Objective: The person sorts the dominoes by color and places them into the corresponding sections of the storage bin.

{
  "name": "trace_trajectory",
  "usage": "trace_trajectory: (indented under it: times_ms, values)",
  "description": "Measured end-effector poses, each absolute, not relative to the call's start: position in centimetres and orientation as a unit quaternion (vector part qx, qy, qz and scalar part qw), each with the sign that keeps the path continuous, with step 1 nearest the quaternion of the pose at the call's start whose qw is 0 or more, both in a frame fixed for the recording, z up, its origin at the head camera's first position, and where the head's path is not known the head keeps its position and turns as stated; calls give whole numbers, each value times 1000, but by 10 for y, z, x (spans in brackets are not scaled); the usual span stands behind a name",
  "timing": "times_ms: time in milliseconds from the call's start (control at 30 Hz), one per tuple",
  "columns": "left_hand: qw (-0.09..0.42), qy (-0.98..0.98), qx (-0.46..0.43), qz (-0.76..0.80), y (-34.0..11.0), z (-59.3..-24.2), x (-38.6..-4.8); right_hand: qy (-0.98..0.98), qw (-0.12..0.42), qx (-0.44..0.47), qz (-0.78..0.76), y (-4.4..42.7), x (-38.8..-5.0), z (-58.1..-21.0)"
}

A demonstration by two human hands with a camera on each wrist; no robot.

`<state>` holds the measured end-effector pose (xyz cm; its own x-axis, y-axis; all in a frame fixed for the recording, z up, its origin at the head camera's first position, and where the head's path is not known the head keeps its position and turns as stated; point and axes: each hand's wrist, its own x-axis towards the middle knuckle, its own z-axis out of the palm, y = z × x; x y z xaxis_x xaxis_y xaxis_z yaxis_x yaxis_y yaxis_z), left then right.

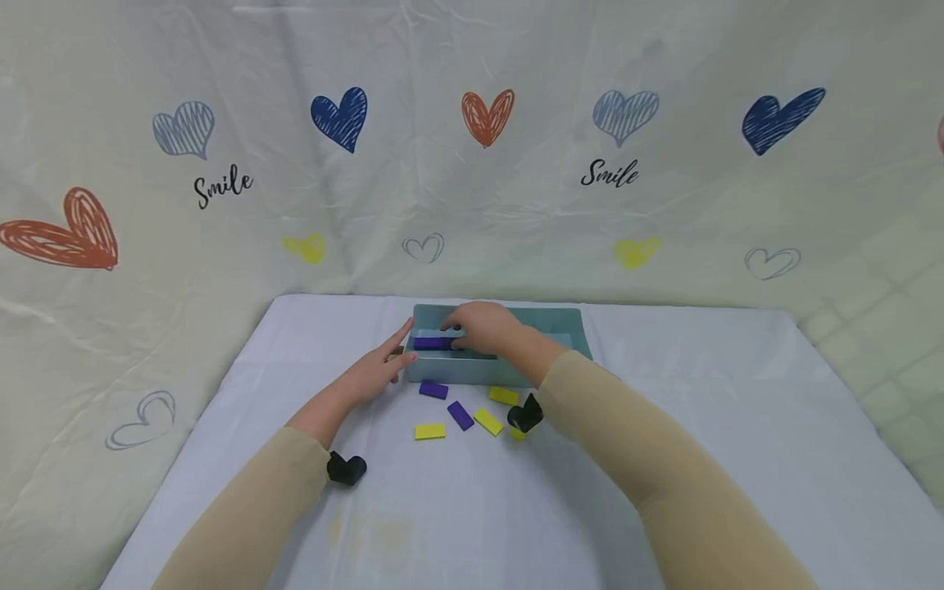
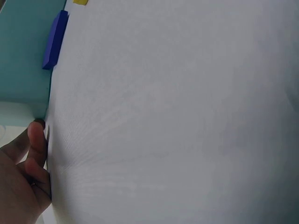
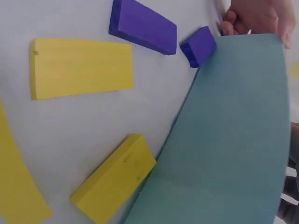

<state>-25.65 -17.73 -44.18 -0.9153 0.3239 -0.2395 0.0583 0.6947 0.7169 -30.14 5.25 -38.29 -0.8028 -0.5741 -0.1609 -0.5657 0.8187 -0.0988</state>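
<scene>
In the head view, the left hand [image 1: 371,375] rests against the left end of a teal box [image 1: 472,372], index finger and thumb spread along that end. The left wrist view has this hand [image 2: 23,179] beside the box's corner [image 2: 25,84]. Inside the box, the right hand [image 1: 483,328] reaches down at purple blocks [image 1: 433,343] lying along the front wall. Its thumb touches the purple at the right end, fingers bent above; whether it pinches a block cannot be told. The box wall [image 3: 219,135] hides most of that hand in the right wrist view.
On the white cloth before the box lie purple blocks [image 1: 460,415] and several yellow blocks [image 1: 429,431], one partly hidden beneath the black strap piece [image 1: 525,414] at the right wrist. Behind the table hangs a cloth printed with hearts [image 1: 487,119].
</scene>
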Motion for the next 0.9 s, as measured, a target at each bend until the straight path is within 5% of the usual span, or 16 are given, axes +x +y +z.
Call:
trace_trajectory:
  times_ms: [900]
  values:
    - [172,907,102,371,-177,-444,-258,928,64,-360,-62,105,-223,-361]
